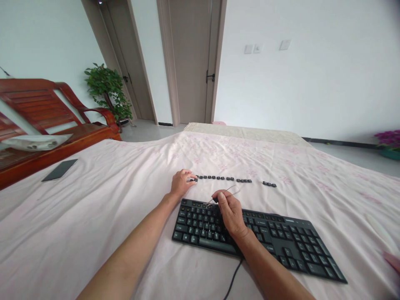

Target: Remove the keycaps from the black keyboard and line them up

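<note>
Black plastic keycaps (209, 177), head view: rowed on pink cloth (131, 175) beyond the keyboard (278, 246).
Left hand (181, 183): fingers narrowed at the row's left end; whether they grip cannot be told. Right hand (229, 210): holds a wire tool (215, 200) over the keyboard's far edge. Keycaps: probably light, stiff, smooth; grasp by opposite sides. Container: green pot (390, 154), holding purple flowers (389, 139).

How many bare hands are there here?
2: the left hand at the left end of the row of small black keycaps; the right hand above the black rectangular keyboard, holding a black-handled wire tool.
</note>
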Available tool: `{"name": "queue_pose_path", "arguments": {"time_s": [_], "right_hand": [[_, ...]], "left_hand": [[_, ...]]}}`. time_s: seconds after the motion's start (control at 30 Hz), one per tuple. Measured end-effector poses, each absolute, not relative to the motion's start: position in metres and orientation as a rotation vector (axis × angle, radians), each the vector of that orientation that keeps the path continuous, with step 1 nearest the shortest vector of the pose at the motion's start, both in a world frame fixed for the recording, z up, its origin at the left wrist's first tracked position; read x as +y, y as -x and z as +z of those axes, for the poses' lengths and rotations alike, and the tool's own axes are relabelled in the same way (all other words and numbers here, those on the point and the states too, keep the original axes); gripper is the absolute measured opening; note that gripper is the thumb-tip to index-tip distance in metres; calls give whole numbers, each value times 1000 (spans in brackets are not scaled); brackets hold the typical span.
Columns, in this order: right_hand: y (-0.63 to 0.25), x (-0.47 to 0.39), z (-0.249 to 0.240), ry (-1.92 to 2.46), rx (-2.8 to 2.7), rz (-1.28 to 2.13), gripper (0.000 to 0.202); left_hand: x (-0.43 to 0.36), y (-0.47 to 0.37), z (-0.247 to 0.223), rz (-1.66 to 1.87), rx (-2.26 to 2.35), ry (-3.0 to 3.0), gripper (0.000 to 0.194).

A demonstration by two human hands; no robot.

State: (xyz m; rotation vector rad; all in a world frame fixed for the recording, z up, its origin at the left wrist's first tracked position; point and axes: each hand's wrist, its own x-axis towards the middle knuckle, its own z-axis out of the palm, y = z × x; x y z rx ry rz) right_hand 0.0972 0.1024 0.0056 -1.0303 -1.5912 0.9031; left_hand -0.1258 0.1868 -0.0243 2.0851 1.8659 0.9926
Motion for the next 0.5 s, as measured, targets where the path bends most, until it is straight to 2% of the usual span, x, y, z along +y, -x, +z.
{"name": "queue_pose_path", "arguments": {"time_s": [0.5], "right_hand": [[-97, 102, 5, 1038, -1608, 901, 37]], "left_hand": [[187, 125, -26, 898, 1917, -2081, 20]]}}
